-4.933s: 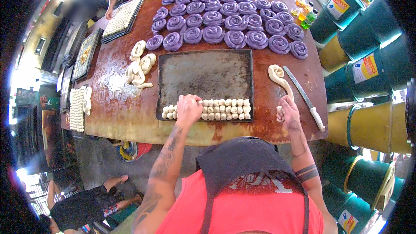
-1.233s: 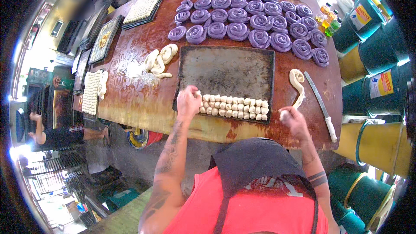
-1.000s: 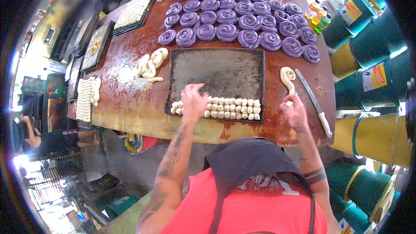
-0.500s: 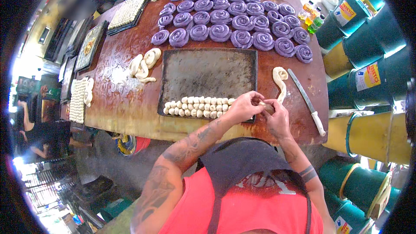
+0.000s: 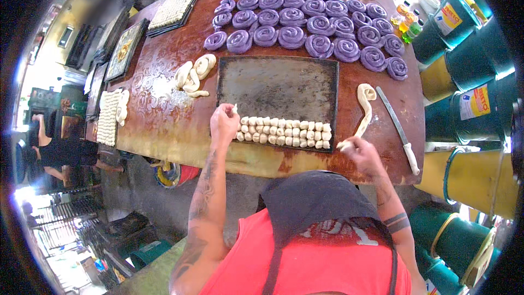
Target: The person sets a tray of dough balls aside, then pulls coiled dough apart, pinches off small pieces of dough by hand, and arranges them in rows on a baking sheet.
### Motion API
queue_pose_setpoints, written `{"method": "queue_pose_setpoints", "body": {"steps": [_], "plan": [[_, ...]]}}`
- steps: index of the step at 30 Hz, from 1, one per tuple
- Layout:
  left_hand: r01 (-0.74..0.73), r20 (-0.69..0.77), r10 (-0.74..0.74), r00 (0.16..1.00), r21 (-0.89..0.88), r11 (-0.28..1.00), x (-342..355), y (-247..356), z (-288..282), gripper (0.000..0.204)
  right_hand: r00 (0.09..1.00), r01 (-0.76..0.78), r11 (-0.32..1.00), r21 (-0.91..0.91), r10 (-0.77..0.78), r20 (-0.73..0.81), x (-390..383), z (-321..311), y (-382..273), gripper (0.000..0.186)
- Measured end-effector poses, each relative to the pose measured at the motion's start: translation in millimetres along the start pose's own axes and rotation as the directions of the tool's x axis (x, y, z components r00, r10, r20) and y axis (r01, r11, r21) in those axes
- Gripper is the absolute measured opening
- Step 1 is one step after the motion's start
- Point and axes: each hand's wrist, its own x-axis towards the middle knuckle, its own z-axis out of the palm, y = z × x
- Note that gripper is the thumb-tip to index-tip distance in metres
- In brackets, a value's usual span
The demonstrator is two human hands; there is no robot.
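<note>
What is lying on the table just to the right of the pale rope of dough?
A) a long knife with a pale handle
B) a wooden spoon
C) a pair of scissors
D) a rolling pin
A: a long knife with a pale handle lies on the brown table, just right of the pale dough rope, whose near end the right hand pinches.

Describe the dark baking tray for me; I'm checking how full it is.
The dark rectangular metal baking tray lies flat on the reddish-brown worktable, its surface worn and blotchy. Most of it is bare. Two rows of small pale dough pieces run along its near edge. The left hand hovers at its near left corner, pinching one piece. Purple dough spirals lie beyond it.
</note>
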Motion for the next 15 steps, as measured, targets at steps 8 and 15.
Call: {"method": "queue_pose_setpoints", "body": {"steps": [8,15], "plan": [[-0.208,-0.133,0.226,0.965,0.135,0.969,-14,29,33,0.037,0.928,-0.281,0.893,0.352,0.346,-0.138,27,-27,-39,0.012],[-0.391,0.406,0.711,0.574,-0.627,0.674,-63,225,78,0.022,0.922,-0.32,0.943,0.093,0.333,-0.199,22,19,-42,0.013]]}}
